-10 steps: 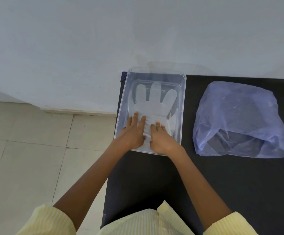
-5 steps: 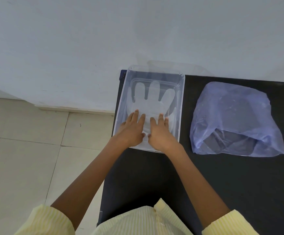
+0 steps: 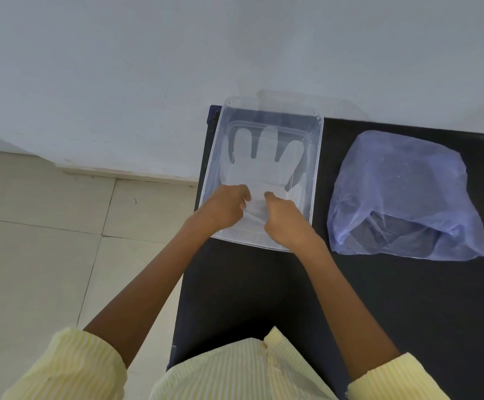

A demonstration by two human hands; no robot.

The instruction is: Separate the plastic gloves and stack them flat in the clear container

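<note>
A clear plastic glove (image 3: 263,168) lies flat in the clear container (image 3: 317,157), fingers pointing toward the wall. The container stands at the back left corner of the black table (image 3: 408,298). My left hand (image 3: 223,210) and my right hand (image 3: 285,219) sit side by side over the glove's cuff at the container's near end. Both hands have their fingers curled in and pinch the cuff film, which is wrinkled between them. My hands hide the cuff's near edge.
A crumpled translucent blue plastic bag (image 3: 402,194) lies on the table right of the container, its mouth facing me. A pale wall rises right behind the container. Left of the table's edge is tiled floor (image 3: 47,241).
Both hands had straight fingers pressed flat on the glove; now the fingers have curled in at the cuff. The hands have stayed in almost the same spot.
</note>
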